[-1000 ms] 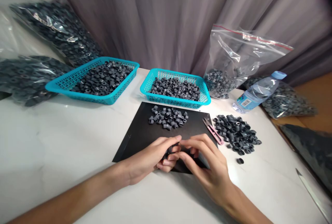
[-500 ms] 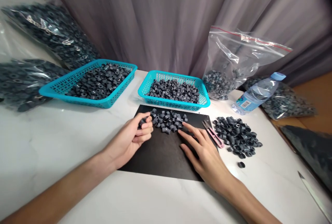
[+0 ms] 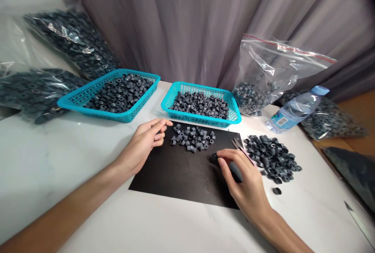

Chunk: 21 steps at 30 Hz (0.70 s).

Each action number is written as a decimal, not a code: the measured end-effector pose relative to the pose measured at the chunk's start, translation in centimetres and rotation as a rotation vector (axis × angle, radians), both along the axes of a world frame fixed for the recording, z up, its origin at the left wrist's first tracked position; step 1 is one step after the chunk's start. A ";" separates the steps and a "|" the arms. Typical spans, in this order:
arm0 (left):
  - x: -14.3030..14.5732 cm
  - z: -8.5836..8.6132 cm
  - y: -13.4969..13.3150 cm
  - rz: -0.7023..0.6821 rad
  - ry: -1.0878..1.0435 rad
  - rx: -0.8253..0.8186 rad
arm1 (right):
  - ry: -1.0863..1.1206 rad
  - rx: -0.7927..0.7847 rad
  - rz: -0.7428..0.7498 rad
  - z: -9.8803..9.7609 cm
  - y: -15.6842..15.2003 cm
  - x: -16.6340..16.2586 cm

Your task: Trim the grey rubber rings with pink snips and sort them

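My left hand point(image 3: 145, 141) rests at the far left corner of a black mat point(image 3: 175, 175), fingers curled in and thumb out, beside a small heap of grey rubber rings point(image 3: 193, 138); anything inside the fingers is hidden. On the right side of the mat, my right hand point(image 3: 244, 180) pinches a single dark ring point(image 3: 215, 157) between thumb and fingertips. Pink snips point(image 3: 238, 145) lie just beyond that hand.
A larger heap of rings point(image 3: 272, 157) lies right of the mat. Two teal baskets point(image 3: 73, 98) point(image 3: 234, 118) of rings stand behind it. Bags of rings point(image 3: 263, 85) point(image 3: 35, 93), a water bottle point(image 3: 295, 110) and a blade point(image 3: 359, 221) are around the edges.
Both hands separated and left the near edge of the mat. The left went to the small heap's left side; the right reached to the heap, then drew back pinching a ring.
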<state>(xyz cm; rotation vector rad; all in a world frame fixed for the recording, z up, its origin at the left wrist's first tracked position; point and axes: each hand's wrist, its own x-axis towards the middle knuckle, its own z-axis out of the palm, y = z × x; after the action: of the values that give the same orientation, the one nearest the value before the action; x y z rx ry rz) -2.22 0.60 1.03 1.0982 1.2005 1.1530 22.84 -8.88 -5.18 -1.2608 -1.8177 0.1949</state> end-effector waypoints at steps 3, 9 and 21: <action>-0.7 -0.2 0.4 -0.131 0.422 0.082 | 0.038 -0.019 -0.010 0.0 0.0 -0.1; -0.5 0.2 -0.6 -0.130 1.112 0.240 | 0.038 -0.039 0.002 0.2 0.0 -0.3; 0.8 0.0 -2.4 -0.259 1.443 0.263 | 0.157 -0.142 -0.054 -0.2 0.4 0.0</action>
<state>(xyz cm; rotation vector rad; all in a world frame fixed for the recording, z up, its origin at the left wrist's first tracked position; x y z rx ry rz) -1.42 -1.79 1.01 2.3591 1.8536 0.1501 22.88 -8.47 -5.36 -1.3517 -1.6573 0.3879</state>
